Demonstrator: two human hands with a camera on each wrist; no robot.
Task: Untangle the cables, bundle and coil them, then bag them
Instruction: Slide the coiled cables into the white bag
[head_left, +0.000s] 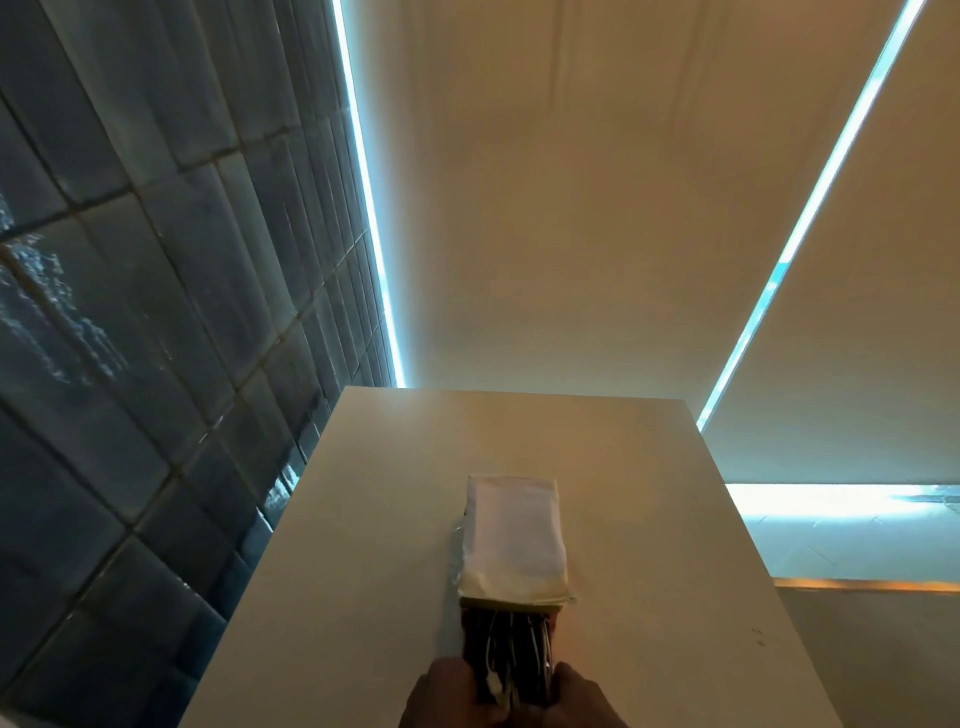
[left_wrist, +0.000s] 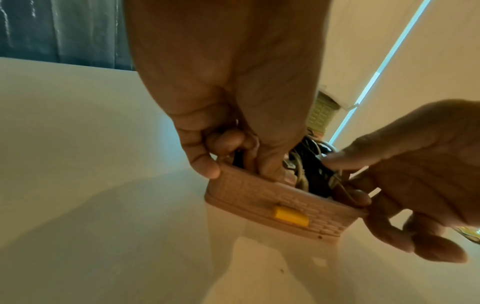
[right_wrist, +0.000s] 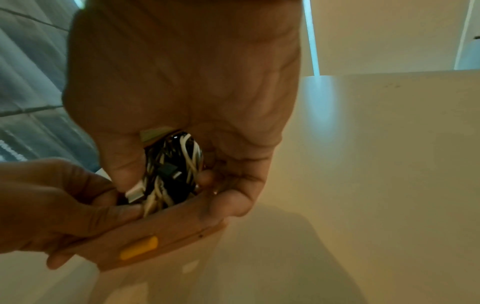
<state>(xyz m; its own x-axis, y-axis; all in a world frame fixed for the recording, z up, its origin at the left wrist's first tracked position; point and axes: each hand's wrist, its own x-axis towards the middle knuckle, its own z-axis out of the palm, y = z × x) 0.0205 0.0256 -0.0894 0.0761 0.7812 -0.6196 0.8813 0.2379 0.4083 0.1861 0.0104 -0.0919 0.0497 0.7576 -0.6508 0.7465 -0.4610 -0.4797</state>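
A bag (head_left: 514, 540) with a white panel lies lengthwise on the white table (head_left: 363, 519), its open mouth toward me. Black and white cables (head_left: 511, 644) fill the mouth. My left hand (head_left: 452, 691) grips the left end of the zipper rim (left_wrist: 259, 197), its fingers curled over the edge beside the cables (left_wrist: 311, 174). My right hand (head_left: 576, 696) pinches the right end of the rim, with one finger lying across the cables (right_wrist: 171, 170). A yellow slider (left_wrist: 291, 216) sits in the middle of the near rim. The bag hides the rest of the cables.
A dark tiled wall (head_left: 130, 312) runs close along the table's left edge. Cream blinds (head_left: 571, 208) with bright light gaps hang behind the far edge. Bare tabletop lies on both sides of the bag; the right edge drops off near a ledge (head_left: 862, 584).
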